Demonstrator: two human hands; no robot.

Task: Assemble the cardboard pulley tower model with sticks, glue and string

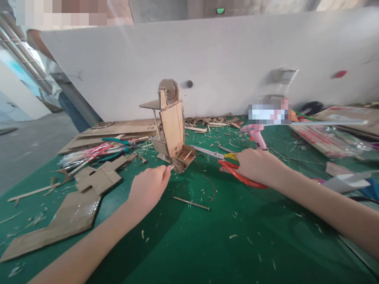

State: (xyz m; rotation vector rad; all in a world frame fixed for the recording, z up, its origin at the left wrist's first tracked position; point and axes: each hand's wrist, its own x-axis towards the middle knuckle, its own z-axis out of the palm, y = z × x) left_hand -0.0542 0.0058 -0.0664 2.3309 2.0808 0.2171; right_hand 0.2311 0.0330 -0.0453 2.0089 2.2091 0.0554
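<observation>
A cardboard model [173, 126] stands upright on the green table, with a round wheel [168, 90] at its top and a red string [179, 118] running down its front. Beside its base, my left hand [151, 183] is closed in a pinch on a thin wooden stick [172, 167]. My right hand [256, 165] grips scissors [207, 152] with red and yellow handles. Their blades point left toward the model's base, apart from my left hand. The string's loose end trails over the table. A thin metal rod [191, 203] lies in front of the model.
Cut cardboard pieces [74, 209] and teal-handled pliers [118, 150] lie left. A pink glue gun [257, 136] stands behind my right hand. Wrapped sticks [328, 140] lie far right. Scraps litter the table [231, 244] before a white partition [207, 59]. A person [69, 106] stands at left.
</observation>
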